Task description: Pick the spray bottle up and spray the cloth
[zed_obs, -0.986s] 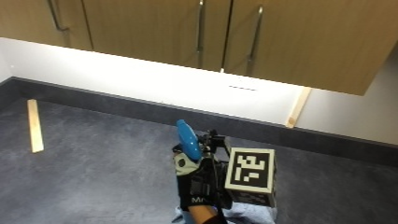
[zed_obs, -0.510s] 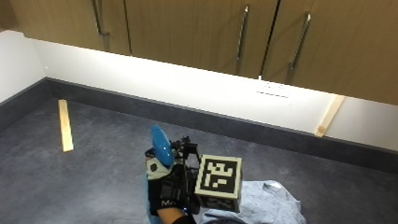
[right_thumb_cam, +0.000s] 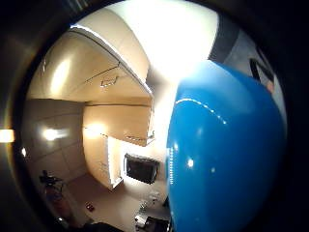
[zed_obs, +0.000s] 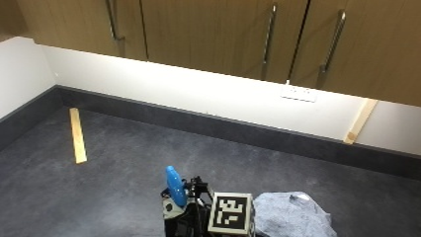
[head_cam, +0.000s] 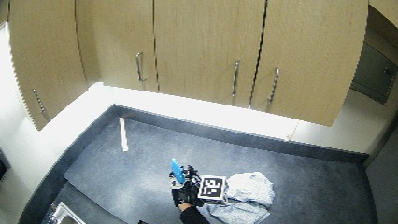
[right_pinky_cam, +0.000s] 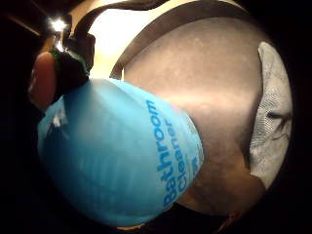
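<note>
One hand's doing the work: your gloved right hand (head_cam: 185,193) has its fingers wrapped round the blue spray bottle (zed_obs: 175,185), held up off the grey counter (zed_obs: 99,187). Your crumpled grey cloth (zed_obs: 289,215) lies just beside it on the counter.

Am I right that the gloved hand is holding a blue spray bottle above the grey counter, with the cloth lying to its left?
Not quite: the cloth lies to the right of the gloved hand, as both outside views show. The rest holds: the hand holds the blue spray bottle above the grey counter.
</note>
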Tool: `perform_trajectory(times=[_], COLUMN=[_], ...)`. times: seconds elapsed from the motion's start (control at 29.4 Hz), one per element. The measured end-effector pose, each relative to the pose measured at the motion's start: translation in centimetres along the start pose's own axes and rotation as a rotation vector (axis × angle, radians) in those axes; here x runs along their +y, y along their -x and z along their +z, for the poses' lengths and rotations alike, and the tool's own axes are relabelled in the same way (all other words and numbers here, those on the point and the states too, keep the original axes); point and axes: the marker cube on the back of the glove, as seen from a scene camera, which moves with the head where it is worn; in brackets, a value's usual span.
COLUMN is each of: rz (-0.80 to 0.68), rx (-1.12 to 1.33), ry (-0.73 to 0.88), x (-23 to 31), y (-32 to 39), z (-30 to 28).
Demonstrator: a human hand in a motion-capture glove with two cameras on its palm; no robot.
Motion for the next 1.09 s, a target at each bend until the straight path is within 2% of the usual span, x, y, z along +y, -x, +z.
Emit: perform_trajectory(times=[0.48, 1.09], rz=[0.018, -0.022], rx=[-0.014, 0.078], ry=[0.003, 0.139], x=[0.5, 1.3], y=[-0.2, 0.1], z=[0.4, 1.1])
